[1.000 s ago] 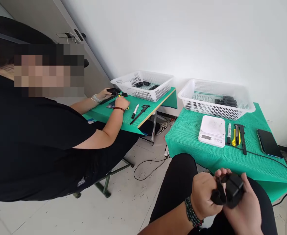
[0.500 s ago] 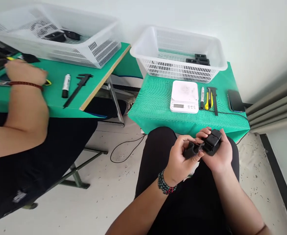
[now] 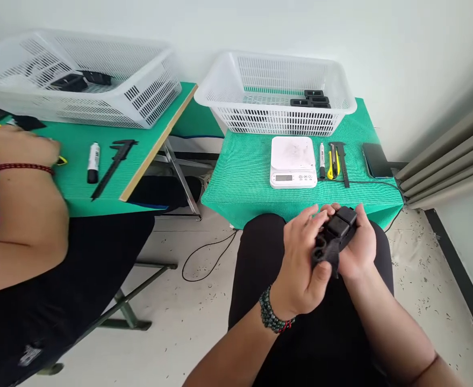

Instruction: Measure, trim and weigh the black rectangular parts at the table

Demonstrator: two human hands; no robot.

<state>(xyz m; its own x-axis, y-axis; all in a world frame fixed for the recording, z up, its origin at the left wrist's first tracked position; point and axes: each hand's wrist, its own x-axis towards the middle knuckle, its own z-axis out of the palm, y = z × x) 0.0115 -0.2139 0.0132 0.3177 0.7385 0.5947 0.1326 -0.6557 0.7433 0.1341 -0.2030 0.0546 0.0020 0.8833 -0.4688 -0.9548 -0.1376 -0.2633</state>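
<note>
A black plastic part (image 3: 335, 235) is gripped in both hands over my lap. My left hand (image 3: 303, 263), with a bead bracelet at the wrist, wraps its lower left end. My right hand (image 3: 357, 244) cradles the part from behind and the right. In front of me a green-covered table (image 3: 244, 183) carries a white digital scale (image 3: 293, 161), a marker (image 3: 322, 160), a yellow utility knife (image 3: 332, 164) and a black caliper (image 3: 343, 165).
A white basket (image 3: 274, 91) at the table's back holds several black parts (image 3: 311, 100). A dark phone (image 3: 377, 160) lies at the right with a cable. A co-worker's arm (image 3: 21, 177) rests on the left green table beside a marker (image 3: 93, 162), a caliper (image 3: 113, 164) and another basket (image 3: 75, 80).
The view has swung right and down, away from the co-worker and onto my table. My hands have turned the black part; it now stands more upright, tilted toward the upper right.
</note>
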